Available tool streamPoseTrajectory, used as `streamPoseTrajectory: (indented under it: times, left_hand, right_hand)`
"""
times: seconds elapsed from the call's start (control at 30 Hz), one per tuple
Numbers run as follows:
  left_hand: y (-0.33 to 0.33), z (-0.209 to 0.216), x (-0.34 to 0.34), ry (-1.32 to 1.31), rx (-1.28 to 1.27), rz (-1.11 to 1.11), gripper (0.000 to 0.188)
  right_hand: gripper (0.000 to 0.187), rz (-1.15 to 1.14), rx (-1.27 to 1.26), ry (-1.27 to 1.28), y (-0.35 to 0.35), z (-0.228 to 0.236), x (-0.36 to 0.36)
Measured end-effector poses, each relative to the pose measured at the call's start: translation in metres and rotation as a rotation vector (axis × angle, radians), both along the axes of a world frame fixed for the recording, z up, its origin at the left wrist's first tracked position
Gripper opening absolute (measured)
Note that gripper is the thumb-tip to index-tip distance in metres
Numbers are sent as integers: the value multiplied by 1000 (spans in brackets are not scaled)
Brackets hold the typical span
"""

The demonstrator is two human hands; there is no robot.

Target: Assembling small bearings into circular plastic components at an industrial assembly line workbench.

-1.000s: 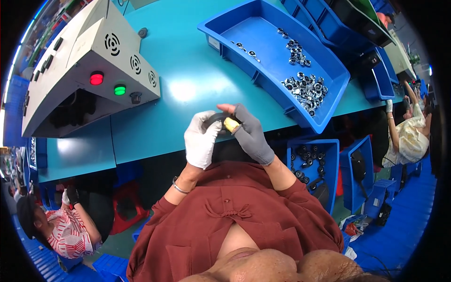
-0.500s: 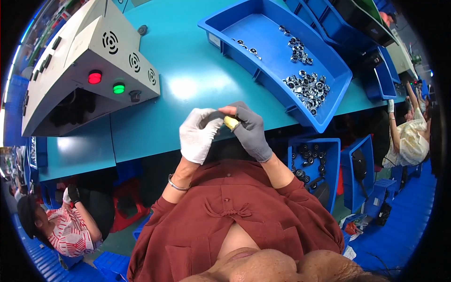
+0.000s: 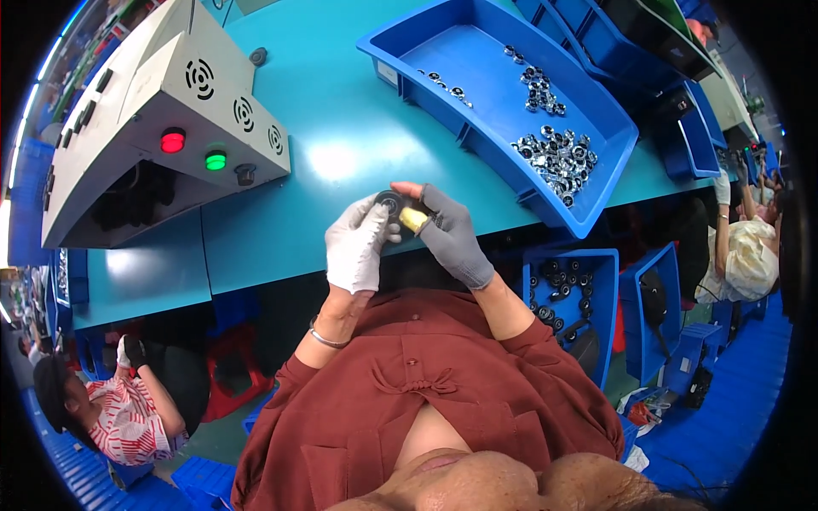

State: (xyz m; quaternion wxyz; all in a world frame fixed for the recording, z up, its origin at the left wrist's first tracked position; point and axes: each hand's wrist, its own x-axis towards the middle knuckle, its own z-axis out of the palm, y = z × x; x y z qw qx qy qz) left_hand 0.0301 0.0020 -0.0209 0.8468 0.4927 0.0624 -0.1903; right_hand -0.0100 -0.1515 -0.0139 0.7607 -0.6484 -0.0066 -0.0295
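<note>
My left hand [image 3: 354, 249], in a white knitted glove, pinches a round black disc-like part [image 3: 389, 203] with a ring pattern on its face. Close to that part is my right hand [image 3: 454, 236], in a grey glove whose thumb wears a yellow cover [image 3: 415, 220]. Its bare forefinger tip reaches over the part's far side, and thumb and forefinger stand apart. Whether the right fingertips touch the part is too blurred to make out. Both hands are above the near edge of the teal table [image 3: 332, 111].
A white machine [image 3: 217, 111] with red and green lights stands left. A large blue tray [image 3: 477, 136] of shiny round parts lies right. Below the table edge, a blue bin [image 3: 601, 324] holds black round parts. Co-workers sit at left [image 3: 128, 409] and right [image 3: 737, 255].
The dark part has turned, so its round face now shows upward. My left fingers have shifted around it, and my right thumb and forefinger have spread a little.
</note>
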Motion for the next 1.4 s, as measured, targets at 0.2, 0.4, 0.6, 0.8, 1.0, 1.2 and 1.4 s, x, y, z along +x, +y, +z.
streamPoseTrajectory:
  times: [0.2,0.4,0.6,0.8,1.0,1.2,1.4]
  left_hand:
    - [2,2,-1,-4,16,-51,29]
    - [8,0,-2,122,-195,-218,24]
    - [8,-11,-7,82,-258,-187,24]
    - [4,15,-2,-267,302,-113,24]
    - [8,9,10,-291,402,-188,21]
    - [-3,-2,-2,-195,135,-14,18]
    - [-6,0,-3,-241,185,0,17]
  right_hand:
    - [45,-15,-24,-85,3,0,-3]
    - [48,-21,-60,-118,-1,-8,-1]
    - [49,33,-10,-98,-2,-5,-4]
    - [50,20,-280,-195,-8,-1,-4]
    - [40,-172,-156,-72,8,1,-9]
    - [26,-247,-133,-48,14,-5,-9]
    - [22,-321,-258,-170,18,-9,-8]
